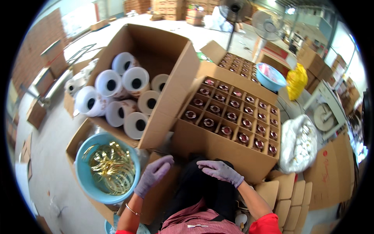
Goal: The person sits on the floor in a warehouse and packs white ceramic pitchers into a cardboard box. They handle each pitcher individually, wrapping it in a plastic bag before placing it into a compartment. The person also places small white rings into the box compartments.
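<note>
My left hand [154,175], in a pale purple glove, hovers above my lap with nothing in it and its fingers stretched out. It is nearest to the blue basin [80,171], which holds gold curved strips [111,167]. Over my thigh, my right hand [221,172] wears a matching glove; its fingers are extended and hold nothing. In front of it stands a divided carton [222,150] with several dark reddish bottle-like pieces [231,116] in its cells. At the left, a tilted cardboard box [167,113] contains several white cylinders [135,80] with dark round openings.
A second divided carton [237,66] sits farther back, beside a light blue bowl [270,78] and a yellow bag [297,82]. At right are a clear bag of small white pieces [299,144] and cardboard dividers [286,199]. Two fans [268,25] stand behind.
</note>
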Demonstrator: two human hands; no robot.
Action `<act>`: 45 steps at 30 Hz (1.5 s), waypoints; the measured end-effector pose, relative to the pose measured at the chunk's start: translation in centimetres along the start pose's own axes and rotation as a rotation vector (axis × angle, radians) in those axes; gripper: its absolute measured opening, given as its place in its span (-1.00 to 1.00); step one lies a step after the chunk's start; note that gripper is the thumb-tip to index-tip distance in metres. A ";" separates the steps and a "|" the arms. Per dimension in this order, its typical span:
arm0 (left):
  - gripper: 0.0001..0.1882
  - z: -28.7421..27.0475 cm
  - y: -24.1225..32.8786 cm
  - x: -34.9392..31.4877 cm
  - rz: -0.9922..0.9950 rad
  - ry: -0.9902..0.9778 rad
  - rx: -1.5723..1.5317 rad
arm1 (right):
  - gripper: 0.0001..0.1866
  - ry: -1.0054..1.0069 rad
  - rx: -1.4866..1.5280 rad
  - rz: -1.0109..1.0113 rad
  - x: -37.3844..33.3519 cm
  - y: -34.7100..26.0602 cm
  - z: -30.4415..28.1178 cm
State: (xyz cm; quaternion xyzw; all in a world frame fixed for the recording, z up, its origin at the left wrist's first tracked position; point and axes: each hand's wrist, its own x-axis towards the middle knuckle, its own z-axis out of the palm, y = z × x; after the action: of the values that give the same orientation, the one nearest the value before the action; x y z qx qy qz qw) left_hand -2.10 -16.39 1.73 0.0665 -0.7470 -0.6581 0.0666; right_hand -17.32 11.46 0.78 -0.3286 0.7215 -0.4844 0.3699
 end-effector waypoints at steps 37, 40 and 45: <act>0.25 -0.7 -40.1 -54.7 -1.405 0.922 0.232 | -0.69 0.535 -1.190 0.116 1.1 11.6 -7.4; 0.13 -0.5 -41.5 -54.1 -1.379 1.140 0.194 | -0.69 0.511 -1.183 0.147 1.2 11.2 -6.6; -0.02 -1.7 -43.0 -53.5 -1.425 1.273 0.204 | -0.68 0.465 -1.370 0.046 1.8 11.1 -5.0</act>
State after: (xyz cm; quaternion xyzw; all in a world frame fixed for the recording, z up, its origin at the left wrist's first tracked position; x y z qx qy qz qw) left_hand 51.22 -13.39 -41.36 0.8554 -0.4085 -0.3162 0.0380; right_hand -23.80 15.71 -8.81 -0.3601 0.9298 0.0269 -0.0720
